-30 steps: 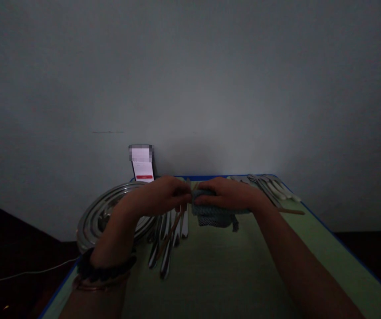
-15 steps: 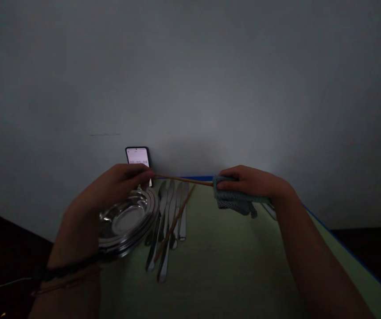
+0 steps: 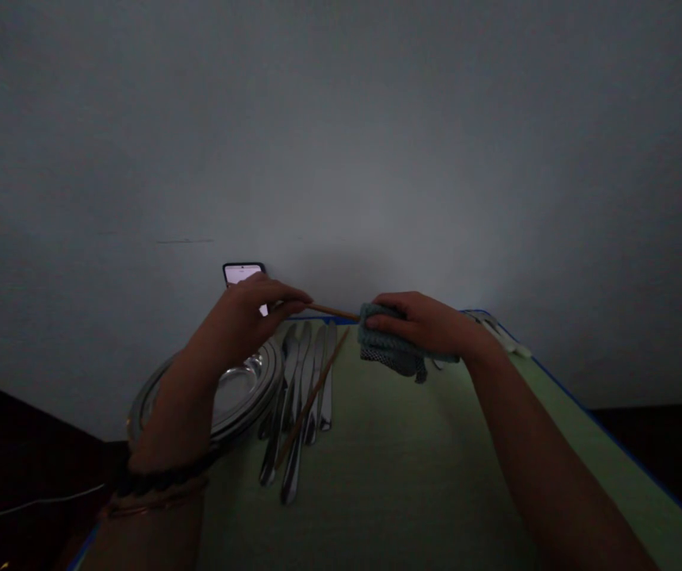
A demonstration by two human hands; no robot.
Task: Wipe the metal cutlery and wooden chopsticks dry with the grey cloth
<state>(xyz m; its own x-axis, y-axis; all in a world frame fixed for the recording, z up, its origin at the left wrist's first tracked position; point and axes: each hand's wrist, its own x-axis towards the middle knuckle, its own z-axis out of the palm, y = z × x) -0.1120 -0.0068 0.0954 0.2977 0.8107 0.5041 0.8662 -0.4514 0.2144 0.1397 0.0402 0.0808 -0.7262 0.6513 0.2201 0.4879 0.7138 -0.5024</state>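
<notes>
Above the table's far edge, my left hand point(image 3: 258, 313) pinches one end of a thin wooden chopstick point(image 3: 334, 311). The other end runs into a blue-green cloth point(image 3: 393, 342), which my right hand point(image 3: 415, 323) clasps around it. A darker mesh-like part of the cloth hangs below my right fingers. Below the hands, a second chopstick point(image 3: 311, 400) lies slantwise across several metal table knives point(image 3: 293, 456). To their left stands a stack of shiny metal plates point(image 3: 273, 377), partly covered by my left forearm.
A phone point(image 3: 243, 271) with a lit screen leans on the grey wall point(image 3: 341, 159), half behind my left hand. More cutlery point(image 3: 496, 329) lies at the table's far right, partly behind my right wrist. The light green table point(image 3: 388, 476) has a blue edge.
My left hand has moved right and slightly up, and my right hand a little left. Less of the chopstick shows between them. The things on the table stay put.
</notes>
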